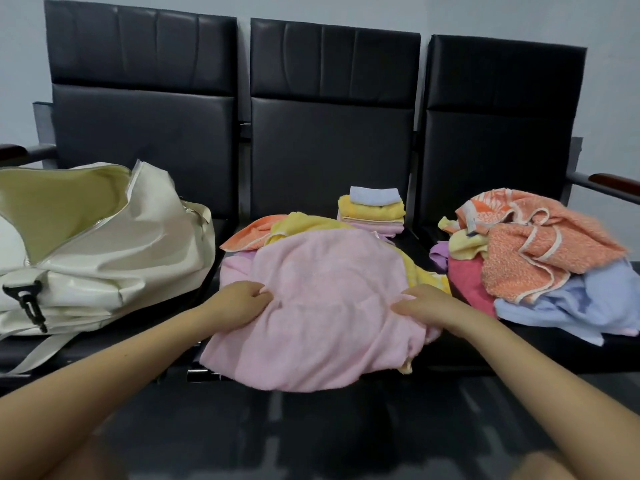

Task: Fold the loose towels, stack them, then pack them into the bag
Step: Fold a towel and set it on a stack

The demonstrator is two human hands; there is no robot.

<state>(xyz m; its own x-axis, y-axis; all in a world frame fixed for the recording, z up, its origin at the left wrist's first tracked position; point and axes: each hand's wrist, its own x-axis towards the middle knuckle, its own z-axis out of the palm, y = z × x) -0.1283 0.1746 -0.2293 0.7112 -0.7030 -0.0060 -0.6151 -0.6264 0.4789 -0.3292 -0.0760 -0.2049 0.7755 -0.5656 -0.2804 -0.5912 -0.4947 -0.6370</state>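
A large pink towel (325, 306) lies spread over the middle seat, covering yellow and orange towels (263, 230) beneath it. My left hand (239, 301) pinches the pink towel at its left side. My right hand (426, 303) grips it at the right side. Behind it stands a small stack of folded towels (372, 211), white on top, yellow and pink below. A cream bag (104, 251) sits unzipped on the left seat, its mouth gaping. A loose heap of orange, red, yellow and blue towels (540, 265) covers the right seat.
Everything rests on a black three-seat bench (329, 150) with padded backrests. Wooden-topped armrests (613, 181) stick out at both ends. The bag's strap and black clip (29, 303) hang at its front. Dark floor lies below the seat edge.
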